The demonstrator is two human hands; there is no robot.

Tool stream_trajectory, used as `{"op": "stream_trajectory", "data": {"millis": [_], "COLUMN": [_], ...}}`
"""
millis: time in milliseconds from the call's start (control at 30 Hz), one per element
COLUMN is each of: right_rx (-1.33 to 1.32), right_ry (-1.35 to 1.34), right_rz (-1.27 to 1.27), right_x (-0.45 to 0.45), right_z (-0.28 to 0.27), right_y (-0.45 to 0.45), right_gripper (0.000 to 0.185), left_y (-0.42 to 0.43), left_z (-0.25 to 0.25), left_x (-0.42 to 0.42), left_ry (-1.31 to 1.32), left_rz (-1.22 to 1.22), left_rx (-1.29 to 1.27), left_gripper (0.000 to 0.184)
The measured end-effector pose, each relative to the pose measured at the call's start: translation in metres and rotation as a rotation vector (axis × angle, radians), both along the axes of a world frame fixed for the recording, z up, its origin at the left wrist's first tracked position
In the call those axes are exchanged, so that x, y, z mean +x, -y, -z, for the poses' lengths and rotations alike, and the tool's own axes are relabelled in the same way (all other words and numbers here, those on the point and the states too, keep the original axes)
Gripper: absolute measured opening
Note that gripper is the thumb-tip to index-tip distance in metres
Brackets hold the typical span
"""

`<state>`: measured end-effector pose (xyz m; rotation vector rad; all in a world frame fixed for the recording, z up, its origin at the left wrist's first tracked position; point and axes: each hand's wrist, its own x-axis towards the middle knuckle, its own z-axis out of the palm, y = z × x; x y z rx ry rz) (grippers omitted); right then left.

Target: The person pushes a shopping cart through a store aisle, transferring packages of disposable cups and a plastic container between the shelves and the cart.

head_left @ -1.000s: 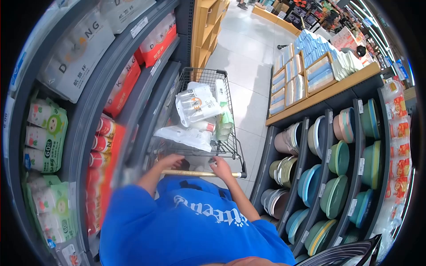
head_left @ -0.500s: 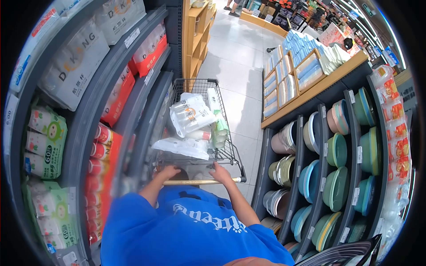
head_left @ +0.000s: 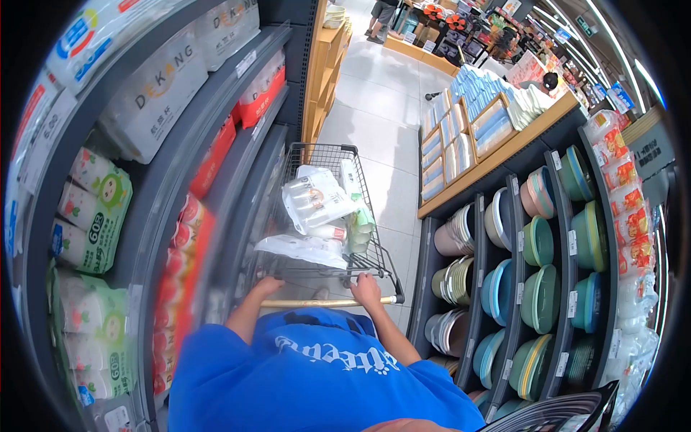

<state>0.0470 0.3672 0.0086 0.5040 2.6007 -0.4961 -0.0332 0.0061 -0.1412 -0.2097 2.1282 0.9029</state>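
A wire shopping cart [head_left: 368, 248] stands in front of my body, with a yellowish handle bar [head_left: 327, 303] nearest me. Inside lie a clear DEKANG cup pack [head_left: 315, 200], a white plastic bag [head_left: 302, 249], a red-and-white item [head_left: 328, 232] and a green-and-white pack [head_left: 360, 229]. My left hand [head_left: 269, 286] is closed at the cart's near left edge, just above the bar. At the near right edge, my right hand [head_left: 366, 289] is closed too. What either set of fingers grips is too small to make out.
Shelves of bagged cups [head_left: 93, 216] rise close on the left. On the right are racks of plastic basins [head_left: 540, 299] below a wooden-edged display [head_left: 497, 162] of folded packs. A tiled aisle [head_left: 374, 108] runs ahead; a person's legs [head_left: 379, 20] stand at its far end.
The view has shifted, and more of the far aisle and the standing person shows. My right hand's fingers, raised earlier, are now curled at the cart. The cart appears slightly lower in view.
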Motion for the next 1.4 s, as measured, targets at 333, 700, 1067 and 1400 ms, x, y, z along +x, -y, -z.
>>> {"op": "stream_trajectory", "data": {"millis": [333,700,1067,1400], "right_rx": [0.032,0.029,-0.024,-0.069], "right_ry": [0.282,0.162,-0.123,-0.018], "right_rz": [0.046,0.141,0.265,0.222], "right_x": [0.021,0.093,0.183,0.235], "right_z": [0.006,-0.007,0.013,0.02], "right_y": [0.028,0.082,0.128,0.143], "right_gripper": [0.069,0.055,0.036,0.033], "left_y": [0.018,0.064,0.102,0.123], "left_z": [-0.03,-0.013,-0.085,-0.074], "left_x": [0.018,0.076,0.159,0.224], "left_ry": [0.019,0.087,0.056,0.076], "left_rz": [-0.156,-0.017,0.119,0.224], "left_rx": [0.149,0.055,0.058,0.081], "left_gripper": [0.049,0.06,0.072,0.06]}}
